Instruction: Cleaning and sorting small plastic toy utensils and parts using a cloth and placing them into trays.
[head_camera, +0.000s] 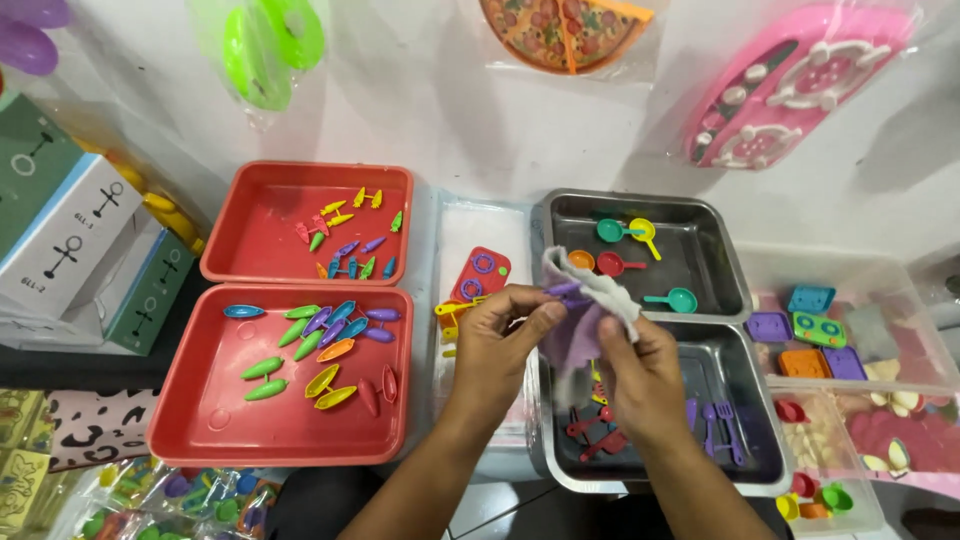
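My left hand pinches a small purple toy piece between thumb and fingers. My right hand holds a grey-and-lilac cloth wrapped against that piece. Both hands hover over the gap between the lower red tray and the near metal tray. The near metal tray holds red and purple toy utensils. The far metal tray holds small coloured toy pans.
An upper red tray holds tiny coloured toy pieces; the lower one holds toy boats. A clear tray with a red toy stove lies between. Clear bins of toy parts stand at right. Boxes stack at left; packaged toys hang on the wall.
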